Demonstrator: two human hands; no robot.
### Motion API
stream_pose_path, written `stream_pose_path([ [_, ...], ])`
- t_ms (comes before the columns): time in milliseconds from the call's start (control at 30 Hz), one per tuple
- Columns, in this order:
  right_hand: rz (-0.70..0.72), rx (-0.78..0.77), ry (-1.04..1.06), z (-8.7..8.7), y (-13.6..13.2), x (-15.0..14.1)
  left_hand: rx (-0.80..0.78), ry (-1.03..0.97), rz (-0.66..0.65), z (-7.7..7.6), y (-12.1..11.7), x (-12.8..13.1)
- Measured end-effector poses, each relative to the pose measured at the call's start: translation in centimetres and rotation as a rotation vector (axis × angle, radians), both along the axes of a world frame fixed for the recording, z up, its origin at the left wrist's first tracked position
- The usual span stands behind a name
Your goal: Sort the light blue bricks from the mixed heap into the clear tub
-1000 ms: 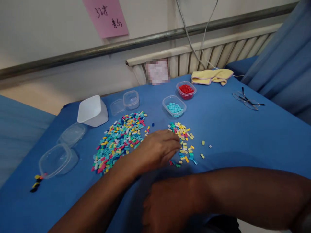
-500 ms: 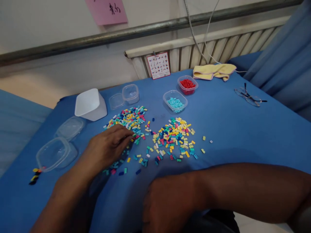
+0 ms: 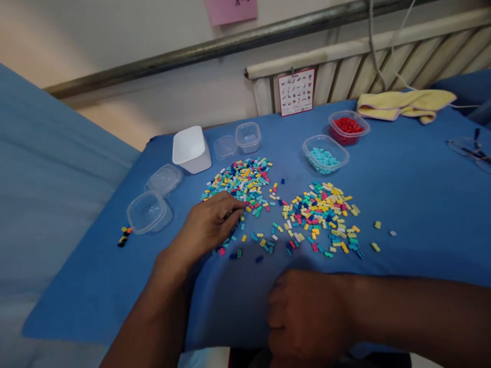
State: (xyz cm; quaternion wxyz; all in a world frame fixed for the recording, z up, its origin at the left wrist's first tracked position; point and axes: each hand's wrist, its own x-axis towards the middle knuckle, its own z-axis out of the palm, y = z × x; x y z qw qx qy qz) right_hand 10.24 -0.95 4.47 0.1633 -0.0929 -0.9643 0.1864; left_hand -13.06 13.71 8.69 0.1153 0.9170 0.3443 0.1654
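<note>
My left hand (image 3: 209, 225) lies palm down on the blue cloth, its fingertips pressed together on the near edge of the left heap of small coloured bricks (image 3: 241, 181). A second heap of bricks (image 3: 320, 209) lies to the right, with loose bricks (image 3: 264, 243) strewn between the two. My right hand (image 3: 307, 314) rests at the table's near edge, fingers curled under; what it holds, if anything, is hidden. My right forearm lies across the front of the table.
A tub of light blue bricks (image 3: 325, 153) and a tub of red bricks (image 3: 348, 127) stand behind the right heap. A white bin (image 3: 191, 148), empty clear tubs (image 3: 149, 210) and lids sit at left. A yellow cloth (image 3: 406, 100) and glasses (image 3: 470, 148) lie at right.
My left hand swept from the right heap across to the left heap, leaving bricks spread between them. The view has swung left. My right hand has stayed put.
</note>
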Motion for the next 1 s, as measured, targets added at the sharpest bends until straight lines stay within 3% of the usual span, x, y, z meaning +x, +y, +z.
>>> stream_pose_path([
  [200, 0.001, 0.006, 0.001, -0.2, -0.1, -0.1, 0.110, 0.062, -0.069, -1.9, -0.4, 1.3],
  [300, -0.009, 0.008, -0.019, -0.1, -0.2, -0.1, 0.107, 0.132, -0.068, -2.2, -0.6, 1.6],
  [600, -0.035, 0.005, 0.028, -0.5, -0.6, 0.0, -0.045, 0.211, -0.042, -0.8, -1.4, 2.3],
  [700, -0.018, 0.001, 0.032, -0.6, -0.6, 0.0, -0.036, 0.092, -0.032, -0.1, -1.1, 1.4],
  [833, 0.004, -0.022, 0.010, -0.2, -0.5, 0.0, -0.097, -0.084, 0.031, 1.9, -0.8, -1.0],
  [1000, 0.002, -0.011, 0.004, 0.0, -0.5, 0.3, -0.208, 0.018, -0.048, 2.9, -1.5, -1.5],
])
